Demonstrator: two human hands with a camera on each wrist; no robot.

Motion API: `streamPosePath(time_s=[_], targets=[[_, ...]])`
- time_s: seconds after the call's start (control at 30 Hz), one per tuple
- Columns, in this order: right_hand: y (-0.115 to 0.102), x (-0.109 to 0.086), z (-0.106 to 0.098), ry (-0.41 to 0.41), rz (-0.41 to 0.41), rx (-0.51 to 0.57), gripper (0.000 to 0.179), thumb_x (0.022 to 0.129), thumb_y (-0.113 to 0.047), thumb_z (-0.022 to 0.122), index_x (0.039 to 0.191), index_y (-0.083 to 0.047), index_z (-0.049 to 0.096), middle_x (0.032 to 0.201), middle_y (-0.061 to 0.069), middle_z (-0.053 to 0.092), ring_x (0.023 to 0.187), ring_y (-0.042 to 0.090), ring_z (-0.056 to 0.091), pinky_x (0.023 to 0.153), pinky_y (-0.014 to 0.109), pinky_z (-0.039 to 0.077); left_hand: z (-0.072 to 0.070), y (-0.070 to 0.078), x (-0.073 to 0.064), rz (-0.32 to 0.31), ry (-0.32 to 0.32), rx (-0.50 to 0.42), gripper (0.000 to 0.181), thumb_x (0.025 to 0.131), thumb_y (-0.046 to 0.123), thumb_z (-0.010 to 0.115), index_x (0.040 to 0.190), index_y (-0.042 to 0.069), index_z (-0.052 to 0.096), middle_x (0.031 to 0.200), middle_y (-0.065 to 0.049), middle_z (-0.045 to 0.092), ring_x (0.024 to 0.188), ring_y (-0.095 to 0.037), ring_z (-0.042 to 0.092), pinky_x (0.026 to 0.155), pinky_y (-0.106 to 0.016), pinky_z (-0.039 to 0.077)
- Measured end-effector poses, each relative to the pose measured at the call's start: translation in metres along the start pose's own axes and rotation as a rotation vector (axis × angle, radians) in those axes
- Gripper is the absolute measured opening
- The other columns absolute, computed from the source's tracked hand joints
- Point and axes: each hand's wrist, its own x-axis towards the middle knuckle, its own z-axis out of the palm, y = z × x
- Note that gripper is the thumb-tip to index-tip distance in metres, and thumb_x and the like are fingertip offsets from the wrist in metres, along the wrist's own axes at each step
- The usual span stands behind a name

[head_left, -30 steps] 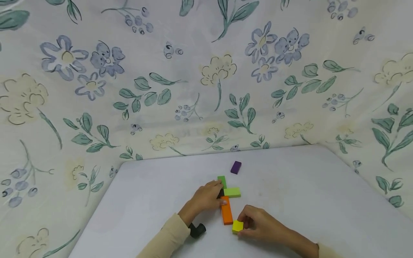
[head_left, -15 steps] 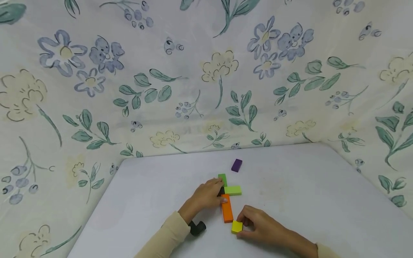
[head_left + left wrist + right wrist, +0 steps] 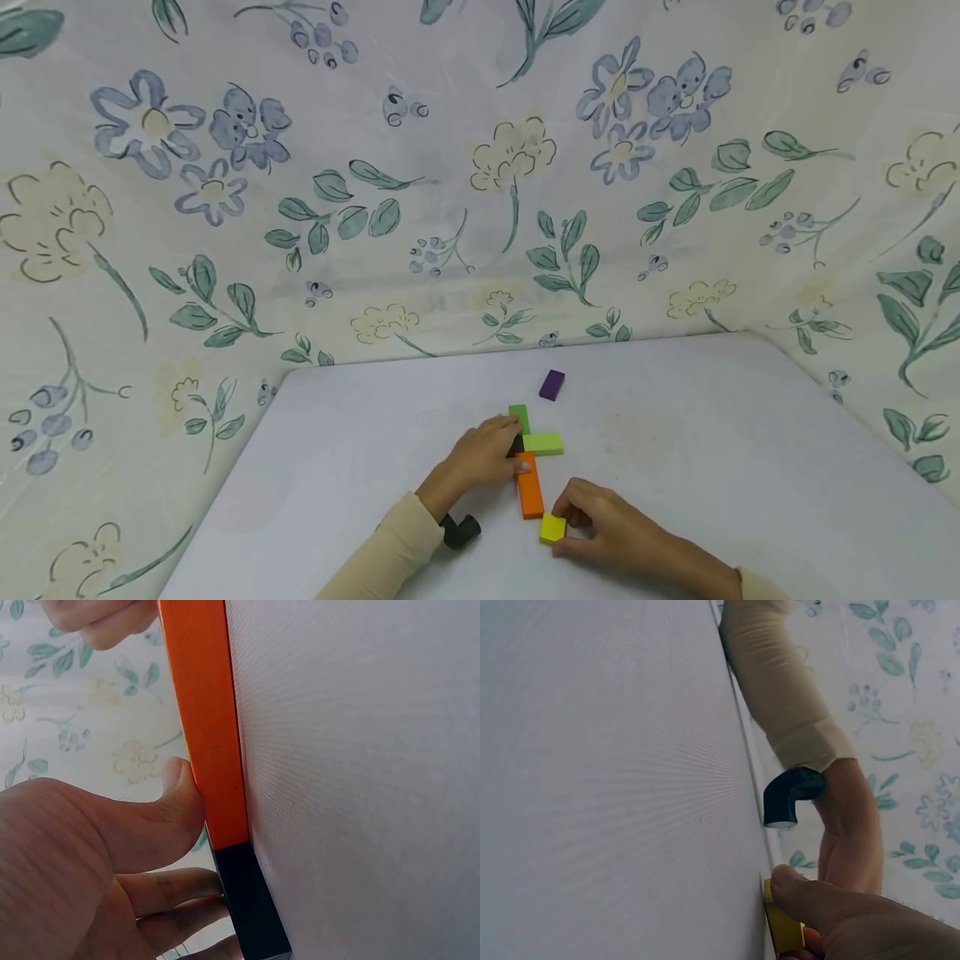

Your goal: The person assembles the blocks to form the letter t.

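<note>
Flat blocks form a joined row on the white table [image 3: 660, 433]: green [image 3: 519, 417], light green [image 3: 543, 444], black [image 3: 516, 446] and orange [image 3: 530, 492]. My left hand [image 3: 483, 454] lies over the row's left side, its thumb resting on the orange block and its fingers on the black and green ones. In the left wrist view the orange block [image 3: 206, 727] meets the black block [image 3: 251, 900] end to end. Between thumb and fingers my right hand [image 3: 611, 521] pinches a small yellow block [image 3: 552, 529], close to the orange block's near end.
A purple block [image 3: 552, 385] lies alone farther back on the table. At the left wrist sits a black curved piece [image 3: 461, 531]. Behind the table's far edge hangs a floral cloth [image 3: 450, 183].
The head view has tilted slightly, shifting the scene a little upward. Both hands keep their hold, and the blocks stay in the same arrangement.
</note>
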Motion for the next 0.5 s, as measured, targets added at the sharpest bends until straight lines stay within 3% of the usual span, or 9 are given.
streamPosePath(time_s=[0.5], targets=[[-0.0002,0.0001,-0.0012,-0.022,0.047,0.016,0.032,0.087,-0.043,0.076,0.105,-0.019,0.063,0.096,-0.015,0.058,0.083,-0.004,0.053,0.074,0.016,0.053,-0.0003,0.0007,-0.0011,0.002,0.000,0.003,0.066,0.092,0.042,0.069,0.145,0.006,0.052,0.158,-0.007,0.042,0.145,-0.028,0.040,0.114,-0.054,0.040]])
